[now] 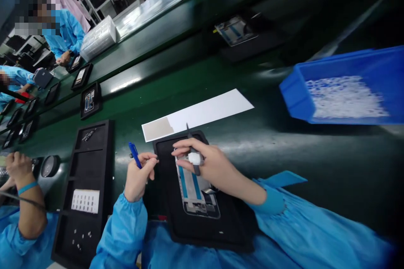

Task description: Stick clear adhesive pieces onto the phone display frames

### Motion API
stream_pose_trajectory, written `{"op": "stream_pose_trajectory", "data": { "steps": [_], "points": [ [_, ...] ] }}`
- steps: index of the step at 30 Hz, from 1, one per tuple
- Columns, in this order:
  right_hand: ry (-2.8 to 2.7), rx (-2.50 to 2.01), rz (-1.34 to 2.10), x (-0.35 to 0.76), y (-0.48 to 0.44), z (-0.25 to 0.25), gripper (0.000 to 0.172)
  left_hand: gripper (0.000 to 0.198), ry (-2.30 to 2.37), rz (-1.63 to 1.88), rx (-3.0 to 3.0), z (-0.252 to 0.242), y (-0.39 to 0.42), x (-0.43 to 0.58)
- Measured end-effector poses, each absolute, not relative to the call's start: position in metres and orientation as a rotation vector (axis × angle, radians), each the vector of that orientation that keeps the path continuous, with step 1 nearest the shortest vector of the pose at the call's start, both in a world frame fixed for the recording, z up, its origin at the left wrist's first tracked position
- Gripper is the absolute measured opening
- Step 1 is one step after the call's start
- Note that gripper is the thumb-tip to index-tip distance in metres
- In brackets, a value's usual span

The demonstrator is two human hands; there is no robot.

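Note:
A phone frame [195, 191] with two blue strips lies in a black holder tray [221, 227] in front of me. My right hand [208, 166] rests on its upper end, fingers closed round thin dark tweezers [189, 134] that point away from me; a white wrap sits on one finger. My left hand [139, 176] is closed on a blue pen-like tool [134, 154], just left of the tray.
A long black parts tray [86, 193] with small pieces lies to the left. A white sheet [202, 113] lies beyond the holder. A blue bin [347, 86] stands at the right. Other phone holders ride the green belt [90, 101]. A co-worker's arm [25, 193] is at the far left.

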State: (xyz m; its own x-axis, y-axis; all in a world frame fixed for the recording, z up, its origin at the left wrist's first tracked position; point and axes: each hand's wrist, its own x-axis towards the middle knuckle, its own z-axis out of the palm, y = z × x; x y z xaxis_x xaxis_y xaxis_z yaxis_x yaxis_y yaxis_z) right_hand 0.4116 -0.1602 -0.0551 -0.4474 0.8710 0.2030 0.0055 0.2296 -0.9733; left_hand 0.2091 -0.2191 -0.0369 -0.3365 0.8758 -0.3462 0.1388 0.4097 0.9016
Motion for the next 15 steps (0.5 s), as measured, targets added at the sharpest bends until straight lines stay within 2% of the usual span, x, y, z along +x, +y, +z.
{"op": "stream_pose_trajectory", "data": {
  "steps": [3, 9, 15],
  "points": [
    [-1.567, -0.785, 1.455, 0.407, -0.164, -0.057, 0.028, 0.037, 1.656, 0.968, 0.943, -0.038, -0.213, 0.230],
    [-1.476, -0.863, 1.449, 0.408, -0.165, -0.061, 0.020, 0.035, 1.722, 0.979, 1.180, -0.034, -0.209, 0.247],
    [-1.420, -0.885, 1.441, 0.407, -0.166, -0.058, 0.019, 0.065, 1.828, 1.649, 1.581, -0.035, -0.220, 0.251]
  ]
}}
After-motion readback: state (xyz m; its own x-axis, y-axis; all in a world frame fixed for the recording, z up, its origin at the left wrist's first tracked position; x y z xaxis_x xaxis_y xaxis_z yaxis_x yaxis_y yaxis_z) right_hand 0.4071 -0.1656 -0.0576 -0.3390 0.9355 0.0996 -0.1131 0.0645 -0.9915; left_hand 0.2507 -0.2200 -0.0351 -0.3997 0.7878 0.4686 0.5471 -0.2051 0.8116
